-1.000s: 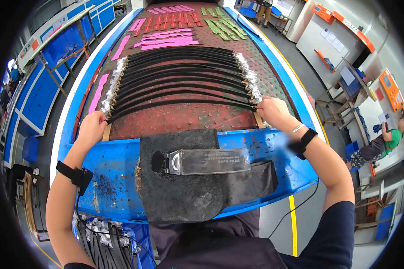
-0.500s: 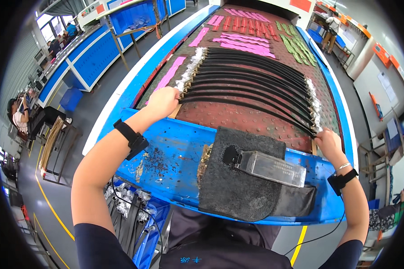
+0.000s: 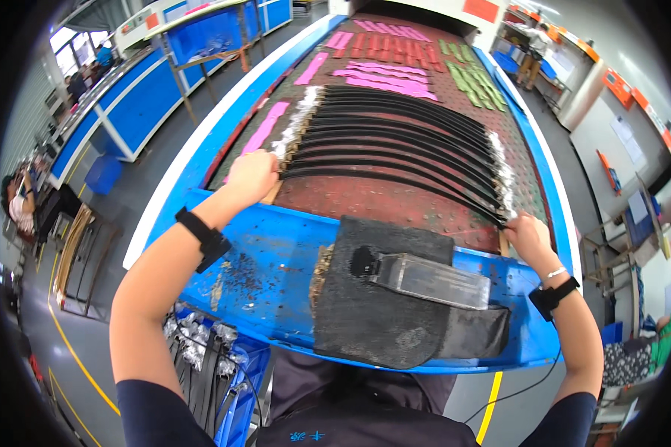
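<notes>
Nearest the person, a dark grey felt mat [image 3: 380,313] drapes over the blue metal apron [image 3: 268,276] at the table's front edge, and on it lies a clear rectangular block [image 3: 436,281] beside a round black spot. Below the apron, to the person's left, a bin of metal-tipped black straps [image 3: 201,350] hangs in shadow.

Just past the apron both arms are stretched apart, each with a black wristband. The left hand [image 3: 251,176] is curled closed over the left end of the nearest black strap [image 3: 395,182], its knuckles up and a wooden slat [image 3: 271,195] showing beneath them; the right hand [image 3: 528,235] pinches the same strap's right end, fingers closed on it beside another slat end. The strap runs in a shallow bow between them, lying on the reddish perforated belt [image 3: 365,201] at the near edge of a row of like straps [image 3: 402,138], whose silvery fittings line up down both sides.

Compared with a second ago the view has swung to the person's left — the head has turned, so the table now runs off slantwise — yet the hands sit on the same two ends as before. The judgement from that: the strap is being held and settled into line, not carried anywhere.

Farther up the belt lie pink strips [image 3: 384,71] and green ones [image 3: 473,82], and blue workbenches [image 3: 149,82] stand along the left aisle.
</notes>
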`<state>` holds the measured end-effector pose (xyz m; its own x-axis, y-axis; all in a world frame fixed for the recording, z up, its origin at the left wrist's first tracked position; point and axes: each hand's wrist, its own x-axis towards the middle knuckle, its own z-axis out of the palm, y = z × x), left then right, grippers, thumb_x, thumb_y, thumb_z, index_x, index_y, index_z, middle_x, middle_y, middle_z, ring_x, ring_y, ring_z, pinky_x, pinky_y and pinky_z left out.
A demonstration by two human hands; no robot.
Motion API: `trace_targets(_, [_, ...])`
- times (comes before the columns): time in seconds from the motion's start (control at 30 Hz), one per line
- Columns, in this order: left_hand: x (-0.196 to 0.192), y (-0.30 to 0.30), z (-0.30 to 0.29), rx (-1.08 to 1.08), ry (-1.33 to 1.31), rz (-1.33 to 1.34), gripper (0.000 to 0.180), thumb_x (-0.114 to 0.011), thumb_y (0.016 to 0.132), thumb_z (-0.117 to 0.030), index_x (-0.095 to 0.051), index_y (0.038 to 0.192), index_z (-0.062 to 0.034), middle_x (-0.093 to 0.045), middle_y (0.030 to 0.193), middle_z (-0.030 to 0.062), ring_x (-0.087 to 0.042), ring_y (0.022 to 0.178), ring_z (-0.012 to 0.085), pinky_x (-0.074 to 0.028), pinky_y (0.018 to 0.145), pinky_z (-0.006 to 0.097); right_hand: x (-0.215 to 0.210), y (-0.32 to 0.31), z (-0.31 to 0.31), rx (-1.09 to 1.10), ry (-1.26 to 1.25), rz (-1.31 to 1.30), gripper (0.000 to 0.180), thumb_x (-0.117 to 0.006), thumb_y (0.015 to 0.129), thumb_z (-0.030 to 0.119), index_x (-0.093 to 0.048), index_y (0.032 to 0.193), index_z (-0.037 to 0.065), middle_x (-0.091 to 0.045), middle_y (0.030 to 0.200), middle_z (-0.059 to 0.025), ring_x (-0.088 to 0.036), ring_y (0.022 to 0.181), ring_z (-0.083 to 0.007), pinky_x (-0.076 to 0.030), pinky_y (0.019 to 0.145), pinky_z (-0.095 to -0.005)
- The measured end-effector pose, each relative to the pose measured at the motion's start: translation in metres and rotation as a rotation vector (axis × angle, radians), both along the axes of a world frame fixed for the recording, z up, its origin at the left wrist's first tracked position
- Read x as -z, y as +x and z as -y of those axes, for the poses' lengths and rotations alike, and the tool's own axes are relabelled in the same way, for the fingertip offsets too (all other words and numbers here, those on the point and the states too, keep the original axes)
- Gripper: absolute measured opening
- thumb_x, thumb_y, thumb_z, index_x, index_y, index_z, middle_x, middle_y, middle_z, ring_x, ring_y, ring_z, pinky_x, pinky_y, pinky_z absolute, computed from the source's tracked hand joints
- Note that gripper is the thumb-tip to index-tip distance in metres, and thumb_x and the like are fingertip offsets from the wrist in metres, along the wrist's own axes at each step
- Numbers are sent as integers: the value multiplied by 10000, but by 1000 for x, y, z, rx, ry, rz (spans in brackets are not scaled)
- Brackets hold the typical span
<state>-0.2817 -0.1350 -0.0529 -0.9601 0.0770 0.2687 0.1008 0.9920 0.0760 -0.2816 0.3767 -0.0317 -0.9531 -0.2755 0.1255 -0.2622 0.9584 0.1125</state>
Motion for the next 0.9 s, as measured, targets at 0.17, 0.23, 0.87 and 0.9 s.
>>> trace_targets(0.17, [-3, 7, 9, -3, 27, -31, 118, -597, 691, -131, -595, 782, -56, -583, 840, 155, -587, 804, 336, -466, 712, 431, -11, 7, -3, 13, -67, -7, 144, -599, 730, 192, -682, 799, 98, -588, 851, -119, -596, 780, -311, -477, 690, -402])
trace_targets(0.23, [-17, 22, 14, 30, 53, -82, 137, -607, 698, -119, -570, 810, -48, -563, 842, 148, -575, 813, 331, -455, 719, 417, -25, 14, -1, -3, -96, -43, 149, -602, 746, 190, -675, 831, 93, -585, 852, -108, -595, 782, -302, -472, 691, -395])
trace_targets(0.87, [-59, 257, -21, -183, 537, -269, 128, -516, 773, -35, -527, 893, 7, -509, 850, 60, -423, 725, 132, -352, 669, 250, -61, 78, -36, -78, -314, -51, 122, -601, 747, 159, -659, 806, 70, -592, 779, -107, -589, 721, -290, -467, 644, -376])
trace_targets(0.9, [-39, 262, -17, -184, 554, -310, 148, -499, 780, -1, -523, 926, 9, -527, 914, 84, -443, 755, 151, -362, 694, 262, -58, 63, -40, -97, -292, -39, 126, -598, 742, 163, -661, 802, 72, -599, 787, -112, -592, 737, -296, -469, 655, -381])
